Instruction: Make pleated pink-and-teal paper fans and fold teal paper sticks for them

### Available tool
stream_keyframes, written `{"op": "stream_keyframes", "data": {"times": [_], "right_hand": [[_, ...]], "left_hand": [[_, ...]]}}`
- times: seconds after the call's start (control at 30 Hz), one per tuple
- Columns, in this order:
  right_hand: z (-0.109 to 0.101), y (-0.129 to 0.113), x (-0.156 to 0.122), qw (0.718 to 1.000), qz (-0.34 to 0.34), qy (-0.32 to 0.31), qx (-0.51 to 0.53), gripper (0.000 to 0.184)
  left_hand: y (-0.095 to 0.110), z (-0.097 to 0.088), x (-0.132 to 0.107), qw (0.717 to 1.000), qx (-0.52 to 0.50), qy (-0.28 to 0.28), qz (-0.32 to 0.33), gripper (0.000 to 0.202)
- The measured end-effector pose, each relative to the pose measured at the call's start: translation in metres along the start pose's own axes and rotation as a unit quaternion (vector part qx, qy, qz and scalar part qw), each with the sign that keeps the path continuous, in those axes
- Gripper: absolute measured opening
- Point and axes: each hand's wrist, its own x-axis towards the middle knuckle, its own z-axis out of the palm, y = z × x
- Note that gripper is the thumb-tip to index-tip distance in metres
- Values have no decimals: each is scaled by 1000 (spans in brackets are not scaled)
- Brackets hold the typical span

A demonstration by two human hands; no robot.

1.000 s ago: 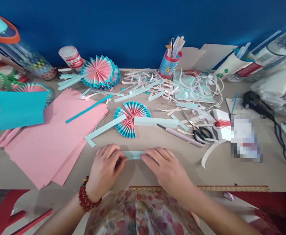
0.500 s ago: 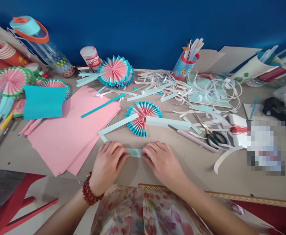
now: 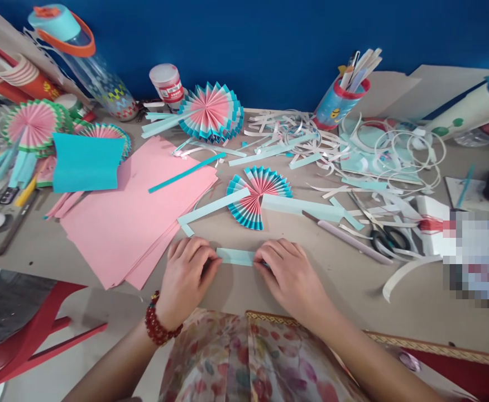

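Note:
A pale blue paper strip [image 3: 235, 257] lies crosswise close to the table's front edge. My left hand [image 3: 189, 268] pinches its left end, fingertips closed. At its other end my right hand [image 3: 284, 268] has thumb and fingers pressed on the paper, hiding that tip. Just beyond the strip rests a pleated paper fan [image 3: 258, 196], pink in the middle with a teal rim. Two pale strips reach out from it, a left paper strip [image 3: 214, 213] and a right paper strip [image 3: 307, 207].
Pink paper sheets [image 3: 131, 218] and a teal sheet [image 3: 86, 163] lie to the left. Scissors [image 3: 380, 229] and a lilac pen-like tool [image 3: 351, 240] are on the right. Behind stand a fuller pleated rosette [image 3: 211, 113], heaped paper scraps [image 3: 288, 137] and a pen cup [image 3: 340, 100].
My hands have drawn a little apart, so more of the pale blue strip shows between them. The whole view has shifted, with the table's things now further right.

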Motion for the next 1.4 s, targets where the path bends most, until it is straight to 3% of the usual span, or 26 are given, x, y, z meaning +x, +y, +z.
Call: {"op": "stream_keyframes", "data": {"times": [0.67, 0.87, 1.17, 1.4], "right_hand": [[-2, 1, 0, 999, 4, -7, 40, 13], [-2, 1, 0, 1000, 4, -21, 15, 18], [3, -2, -4, 999, -25, 26, -33, 23], [9, -3, -9, 992, -75, 77, -73, 24]], "left_hand": [[-4, 0, -1, 1000, -29, 0, -9, 2], [0, 0, -4, 1000, -18, 3, 7, 9], [4, 0, 0, 992, 28, 15, 125, 35], [0, 4, -1, 985, 63, 21, 161, 46]]}}
